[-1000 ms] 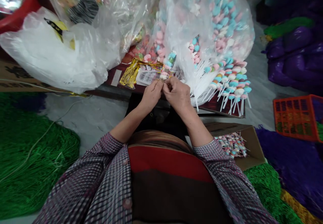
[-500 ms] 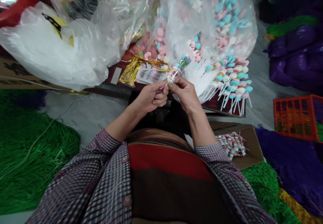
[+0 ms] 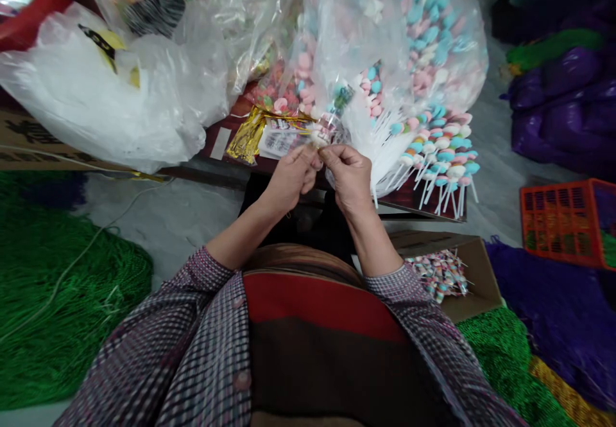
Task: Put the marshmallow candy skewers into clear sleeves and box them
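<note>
My left hand point(image 3: 289, 180) and my right hand point(image 3: 350, 178) meet at the fingertips in front of me, both pinched on a candy skewer in a clear wrapper point(image 3: 328, 122) that points up and away. Its sweets look pink, white and blue-green. Just right of my hands lies a fan of candy skewers point(image 3: 440, 148) on white sticks, spilling from a big clear bag of candies point(image 3: 409, 35). A gold-edged packet point(image 3: 269, 138) lies just beyond my left hand.
A white plastic bag point(image 3: 101, 99) and more clear bags fill the back left. A cardboard box point(image 3: 474, 279) with wrapped skewers sits by my right elbow. An orange crate point(image 3: 568, 221) stands at right. Green tinsel point(image 3: 52, 298) and purple tinsel point(image 3: 563, 305) cover the floor.
The wrapped skewer has tilted right and then swung back more upright between my fingers. Both hands stay together, shifting slightly.
</note>
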Motion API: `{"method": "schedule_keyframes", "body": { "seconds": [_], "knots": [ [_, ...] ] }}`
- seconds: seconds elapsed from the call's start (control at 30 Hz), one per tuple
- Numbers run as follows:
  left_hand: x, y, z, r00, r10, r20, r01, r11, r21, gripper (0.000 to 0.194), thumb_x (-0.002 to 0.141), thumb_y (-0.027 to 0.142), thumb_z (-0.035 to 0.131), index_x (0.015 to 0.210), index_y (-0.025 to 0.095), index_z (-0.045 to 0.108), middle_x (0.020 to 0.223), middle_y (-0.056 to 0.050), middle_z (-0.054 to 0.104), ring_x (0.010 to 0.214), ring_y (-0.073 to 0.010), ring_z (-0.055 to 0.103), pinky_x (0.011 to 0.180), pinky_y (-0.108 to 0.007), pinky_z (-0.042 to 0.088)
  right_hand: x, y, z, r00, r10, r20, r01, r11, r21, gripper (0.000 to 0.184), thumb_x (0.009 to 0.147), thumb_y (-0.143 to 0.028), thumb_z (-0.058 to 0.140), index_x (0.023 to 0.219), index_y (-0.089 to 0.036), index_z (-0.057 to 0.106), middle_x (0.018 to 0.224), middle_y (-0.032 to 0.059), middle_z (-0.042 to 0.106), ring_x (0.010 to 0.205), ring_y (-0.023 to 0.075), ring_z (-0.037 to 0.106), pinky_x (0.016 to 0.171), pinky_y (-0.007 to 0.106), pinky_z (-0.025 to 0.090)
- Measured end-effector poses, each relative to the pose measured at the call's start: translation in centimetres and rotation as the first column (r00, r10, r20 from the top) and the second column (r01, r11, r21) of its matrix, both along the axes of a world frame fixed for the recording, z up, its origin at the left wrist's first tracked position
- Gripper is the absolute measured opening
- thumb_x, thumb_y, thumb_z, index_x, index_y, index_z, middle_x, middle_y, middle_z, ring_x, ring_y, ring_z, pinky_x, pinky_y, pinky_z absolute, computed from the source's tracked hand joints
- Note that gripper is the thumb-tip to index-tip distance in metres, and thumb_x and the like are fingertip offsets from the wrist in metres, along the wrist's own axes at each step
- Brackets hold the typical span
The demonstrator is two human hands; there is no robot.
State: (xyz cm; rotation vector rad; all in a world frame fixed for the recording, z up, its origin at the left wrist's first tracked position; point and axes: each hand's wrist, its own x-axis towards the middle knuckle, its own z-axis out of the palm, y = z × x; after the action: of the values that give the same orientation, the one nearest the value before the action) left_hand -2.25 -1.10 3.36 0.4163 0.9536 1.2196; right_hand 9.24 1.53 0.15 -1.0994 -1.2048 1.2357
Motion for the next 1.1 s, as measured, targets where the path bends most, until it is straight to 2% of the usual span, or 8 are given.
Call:
{"method": "schedule_keyframes", "body": {
  "seconds": [0.07,0.23,0.33,0.43,0.6,0.77,0.93,1.1],
  "knots": [
    [-0.1,0.5,-0.1,0.997,0.066,-0.036,-0.065,0.997,0.03,0.041,0.099,0.037,0.06,0.065,0.018,0.047,0.049,0.01,0.038,0.033,0.0,0.024,0.035,-0.015,0.017,-0.2,0.2,0.4,0.999,-0.008,0.038,0.006,0.998,0.055,0.036,0.075,-0.057,0.08,0.076,-0.022,0.072,0.073,-0.0042,0.067,0.073,0.0116,0.059,0.078,0.028,0.049],
    [-0.7,0.4,0.7,0.992,-0.109,0.06,0.109,0.994,0.017,0.045,0.102,0.046,0.051,0.066,0.019,0.044,0.044,0.012,0.024,0.031,-0.0026,0.019,0.035,-0.017,0.02,0.1,0.6,1.4,0.996,0.084,0.03,-0.085,0.995,0.044,0.041,0.075,-0.063,0.078,0.079,-0.022,0.069,0.078,-0.0031,0.066,0.076,0.0125,0.06,0.079,0.029,0.052],
    [-0.6,-0.2,1.1,0.989,-0.143,0.034,0.142,0.989,0.041,0.046,0.101,0.047,0.052,0.065,0.019,0.044,0.045,0.012,0.023,0.032,-0.0025,0.018,0.036,-0.018,0.017,0.6,0.2,1.9,0.992,0.083,0.1,-0.089,0.994,0.064,0.035,0.079,-0.056,0.076,0.076,-0.023,0.068,0.078,-0.0026,0.066,0.076,0.0133,0.06,0.08,0.03,0.052],
    [-0.3,-0.5,0.8,0.992,-0.124,-0.037,0.127,0.988,0.09,0.045,0.101,0.048,0.053,0.067,0.019,0.047,0.047,0.011,0.026,0.035,-0.0026,0.018,0.037,-0.018,0.015,1.1,-0.4,2.7,0.974,0.044,0.222,-0.081,0.984,0.159,0.023,0.085,-0.042,0.071,0.074,-0.023,0.066,0.078,-0.002,0.066,0.077,0.0136,0.06,0.08,0.03,0.051],
    [-0.1,-0.7,-0.7,0.987,-0.075,-0.14,0.106,0.968,0.227,0.038,0.094,0.047,0.065,0.071,0.02,0.051,0.052,0.009,0.032,0.041,-0.0038,0.023,0.039,-0.02,0.017,1.4,-1.1,3.9,0.876,-0.09,0.473,-0.085,0.938,0.335,0.015,0.085,-0.023,0.064,0.07,-0.023,0.064,0.072,-0.0012,0.061,0.072,0.0146,0.057,0.079,0.032,0.049],
    [0.0,-0.8,-1.4,0.98,-0.007,-0.201,0.048,0.979,0.2,0.036,0.09,0.041,0.071,0.069,0.02,0.051,0.057,0.007,0.034,0.045,-0.0041,0.028,0.042,-0.019,0.022,1.2,-1.5,4.0,0.812,-0.136,0.568,-0.111,0.919,0.378,0.017,0.085,-0.02,0.063,0.068,-0.023,0.063,0.069,-0.0006,0.059,0.072,0.0161,0.057,0.083,0.034,0.049],
    [0.4,-0.7,-1.0,0.996,0.015,-0.092,0.004,0.978,0.207,0.038,0.097,0.038,0.061,0.067,0.019,0.05,0.055,0.008,0.034,0.04,-0.0024,0.019,0.038,-0.019,0.015,1.5,-1.6,3.9,0.892,-0.019,0.452,-0.114,0.957,0.266,0.018,0.088,-0.03,0.067,0.072,-0.023,0.067,0.074,-0.0002,0.065,0.075,0.016,0.059,0.08,0.032,0.05],
    [0.0,-1.0,-0.5,0.989,-0.144,-0.038,0.148,0.975,0.164,0.043,0.098,0.041,0.057,0.062,0.018,0.05,0.046,0.01,0.027,0.035,-0.0019,0.018,0.037,-0.018,0.017,1.8,-1.4,3.0,0.976,0.141,0.167,-0.152,0.987,0.053,0.038,0.081,-0.056,0.075,0.069,-0.022,0.063,0.068,-0.0024,0.063,0.071,0.0142,0.06,0.075,0.031,0.051]
  ]
}}
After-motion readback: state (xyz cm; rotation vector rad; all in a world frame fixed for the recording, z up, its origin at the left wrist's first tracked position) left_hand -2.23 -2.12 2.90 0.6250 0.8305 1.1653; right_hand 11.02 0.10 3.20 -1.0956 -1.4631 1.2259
